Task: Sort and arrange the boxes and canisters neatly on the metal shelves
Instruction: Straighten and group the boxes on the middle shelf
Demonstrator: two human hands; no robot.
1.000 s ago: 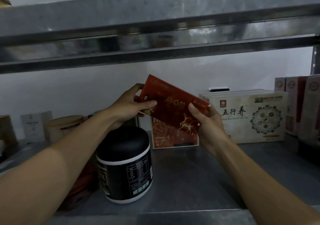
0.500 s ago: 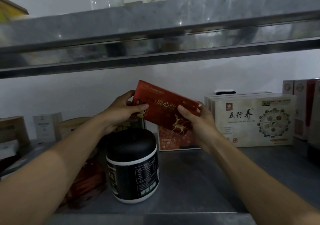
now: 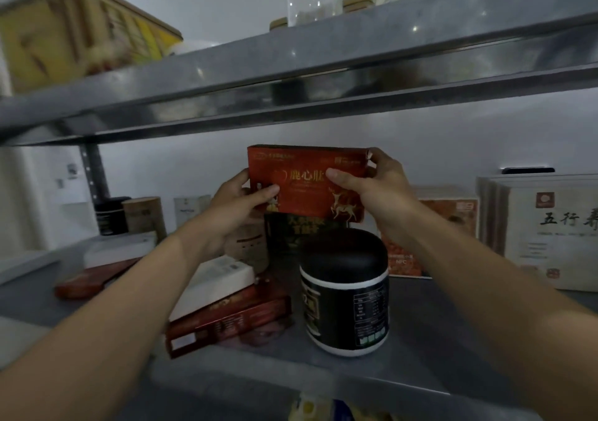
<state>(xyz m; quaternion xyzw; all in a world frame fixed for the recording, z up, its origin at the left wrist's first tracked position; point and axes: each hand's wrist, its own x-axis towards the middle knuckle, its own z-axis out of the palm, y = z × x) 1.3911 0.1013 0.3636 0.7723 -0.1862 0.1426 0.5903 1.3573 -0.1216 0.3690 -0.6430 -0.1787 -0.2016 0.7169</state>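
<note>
Red box at frame centre, held in the air by both hands, upright, long edge level, deer-print front facing the camera

Left hand grips its lower left corner, thumb on the front face. Right hand grips the right end, thumb across the front, fingers wrapped behind

Box sits under the upper shelf and above the lower shelf, touching neither

Black canister with white bands stands upright on the lower shelf, just below the box. Dark box stands behind it

Lower left: flat red boxes stacked, white box on top. Right edge: cream boxes standing in a row, orange box behind the right forearm

Far left at back: small black jar beside a kraft tube. Upper left: yellow box on the upper shelf, blurred
</note>
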